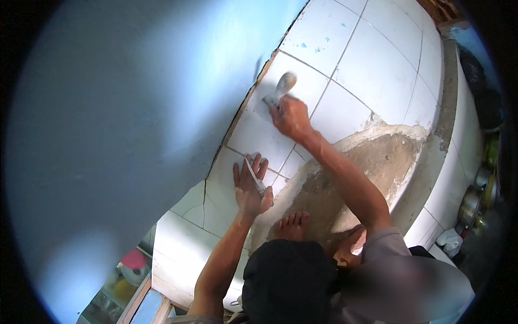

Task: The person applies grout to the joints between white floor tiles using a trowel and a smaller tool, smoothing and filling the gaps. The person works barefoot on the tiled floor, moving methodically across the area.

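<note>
Head view: looking down on white tiles (359,70), running beside a pale blue wall (108,108) and meeting it along a ragged brown seam (238,116). Clenching the right hand (292,117) around a small grayish hand tool (286,82), blurred, over the tiles near that seam; being unable to tell contact from hovering. Spreading the left hand (250,195) palm down on the tiles, nearer the body, stretching out its fingers alongside a slim, pale, pointed object (260,187); being unable to tell whether gripping it or not. Planting bare feet (293,228) on a rough brown patch (372,162) of exposed cement, curving through the tiling with a crumbly pale edge. Showing blue flecks (318,49) on the farther tiles, a thin crack (204,202) left of the left hand, and soft light and shadow across the wall. Lining the right side with a gray ledge (438,156), metal pots (470,206) and a white plastic bag (449,242) beyond it. Crowding the lower left with a wooden frame (135,299) and, just beside it, a pink-topped container (134,259).
</note>
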Demonstrator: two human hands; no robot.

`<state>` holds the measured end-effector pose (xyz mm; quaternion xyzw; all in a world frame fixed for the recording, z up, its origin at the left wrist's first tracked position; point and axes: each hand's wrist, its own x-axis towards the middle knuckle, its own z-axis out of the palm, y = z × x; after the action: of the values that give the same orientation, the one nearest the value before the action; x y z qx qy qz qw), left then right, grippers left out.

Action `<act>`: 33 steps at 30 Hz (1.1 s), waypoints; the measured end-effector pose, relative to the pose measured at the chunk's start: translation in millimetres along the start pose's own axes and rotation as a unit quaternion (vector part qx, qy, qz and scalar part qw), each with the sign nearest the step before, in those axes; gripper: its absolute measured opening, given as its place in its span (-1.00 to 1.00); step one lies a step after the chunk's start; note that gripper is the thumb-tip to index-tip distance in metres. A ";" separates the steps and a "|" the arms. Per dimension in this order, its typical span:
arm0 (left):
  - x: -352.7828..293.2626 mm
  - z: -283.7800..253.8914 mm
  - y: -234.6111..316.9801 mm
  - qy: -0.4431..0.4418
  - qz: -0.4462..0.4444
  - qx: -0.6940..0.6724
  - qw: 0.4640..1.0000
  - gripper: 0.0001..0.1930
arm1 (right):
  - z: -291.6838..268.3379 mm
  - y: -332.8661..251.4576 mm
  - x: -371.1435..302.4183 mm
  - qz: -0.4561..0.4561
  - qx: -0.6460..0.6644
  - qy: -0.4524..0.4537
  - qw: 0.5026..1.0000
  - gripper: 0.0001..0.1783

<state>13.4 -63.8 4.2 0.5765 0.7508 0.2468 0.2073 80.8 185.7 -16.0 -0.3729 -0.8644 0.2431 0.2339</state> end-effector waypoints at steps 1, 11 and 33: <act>0.0 0.3 -0.4 0.004 0.001 -0.001 1.000 -0.26 | 0.7 0.2 0.8 -0.035 0.006 0.022 0.999 -0.76; 2.4 0.5 -1.2 0.013 0.017 -0.001 1.000 -0.30 | 19.2 6.3 7.1 0.046 0.041 -0.011 0.998 -0.73; 2.2 7.3 -1.5 0.055 0.032 -0.033 0.997 -0.21 | 38.1 -21.7 -8.8 0.111 0.089 -0.001 0.990 -0.74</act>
<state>16.1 -61.0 -2.5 0.5788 0.7334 0.3096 0.1768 52.3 156.5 -34.5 -0.4442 -0.7927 0.3437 0.2370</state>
